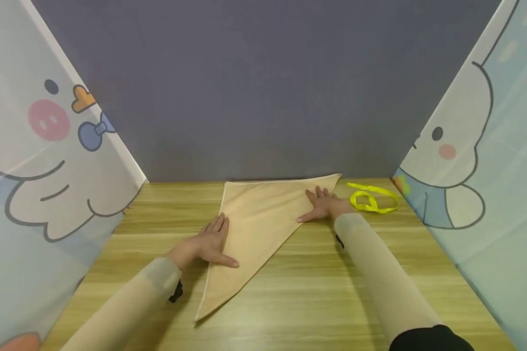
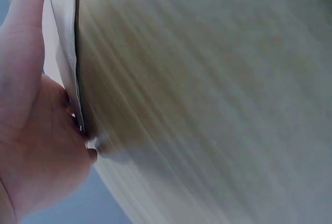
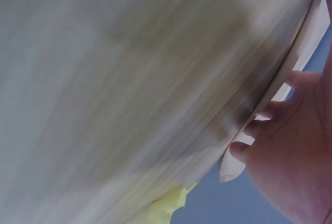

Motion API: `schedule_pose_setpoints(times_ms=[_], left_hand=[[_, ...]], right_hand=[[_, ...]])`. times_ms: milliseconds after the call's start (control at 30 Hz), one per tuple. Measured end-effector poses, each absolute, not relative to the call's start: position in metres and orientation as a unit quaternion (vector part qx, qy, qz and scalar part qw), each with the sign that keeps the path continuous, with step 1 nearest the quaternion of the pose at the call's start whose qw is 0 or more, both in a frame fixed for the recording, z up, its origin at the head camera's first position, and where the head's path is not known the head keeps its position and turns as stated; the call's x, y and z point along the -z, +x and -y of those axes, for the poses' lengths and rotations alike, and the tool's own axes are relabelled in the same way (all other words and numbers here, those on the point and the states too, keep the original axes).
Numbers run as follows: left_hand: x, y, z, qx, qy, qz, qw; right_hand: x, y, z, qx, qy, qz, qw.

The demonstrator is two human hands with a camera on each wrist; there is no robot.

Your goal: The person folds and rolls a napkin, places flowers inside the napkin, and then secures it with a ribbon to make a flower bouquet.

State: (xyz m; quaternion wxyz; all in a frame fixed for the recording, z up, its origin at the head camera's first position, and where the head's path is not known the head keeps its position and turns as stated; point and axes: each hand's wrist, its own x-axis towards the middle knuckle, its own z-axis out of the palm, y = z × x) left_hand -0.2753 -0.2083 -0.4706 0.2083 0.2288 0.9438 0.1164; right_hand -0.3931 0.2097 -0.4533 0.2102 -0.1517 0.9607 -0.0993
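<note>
Head view: left hand (image 1: 210,243) and right hand (image 1: 321,204), fingers (image 1: 219,224) outspread on triangular beige cloth (image 1: 259,229).

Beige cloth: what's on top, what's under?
On top: left hand at its left edge, right hand toward its far right corner. Under: wooden table shows beside the cloth; the area directly beneath is covered, so anything there can't be seen.

I could pass over the near tabletop (image 1: 298,302); beyond the cloth (image 1: 263,214) a grey wall (image 1: 263,92) blocks, and rightward lies yellow ribbon (image 1: 383,211).
</note>
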Motion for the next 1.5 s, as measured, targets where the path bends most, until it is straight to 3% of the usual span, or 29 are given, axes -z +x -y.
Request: schedule_pose_setpoints(times_ms=[167, 333, 600, 767, 933, 1100, 1300, 1500], left_hand=[[0.473, -0.269, 0.214, -0.128, 0.265, -0.937, 0.19], [0.478, -0.26, 0.223, -0.145, 0.318, -0.913, 0.209], [0.48, -0.258, 0.224, -0.164, 0.313, -0.912, 0.208], [0.482, -0.256, 0.233, -0.271, 0.285, -0.91, 0.134], [0.477, -0.243, 0.257, -0.367, 0.274, -0.887, 0.058], [0.472, -0.225, 0.278, -0.418, 0.302, -0.85, 0.11], [0.471, -0.21, 0.289, -0.457, 0.344, -0.796, 0.197], [0.474, -0.202, 0.289, -0.49, 0.354, -0.753, 0.261]], right_hand=[[0.455, -0.394, -0.208, 0.101, -0.156, -0.959, 0.214], [0.454, -0.392, -0.208, 0.098, -0.151, -0.961, 0.209], [0.458, -0.4, -0.212, 0.101, -0.147, -0.962, 0.208], [0.456, -0.394, -0.21, 0.151, -0.17, -0.958, 0.177], [0.434, -0.354, -0.177, 0.284, -0.22, -0.925, 0.122], [0.43, -0.3, -0.137, 0.4, -0.264, -0.869, 0.123], [0.436, -0.244, -0.095, 0.474, -0.282, -0.81, 0.198], [0.445, -0.213, -0.063, 0.499, -0.277, -0.779, 0.259]])
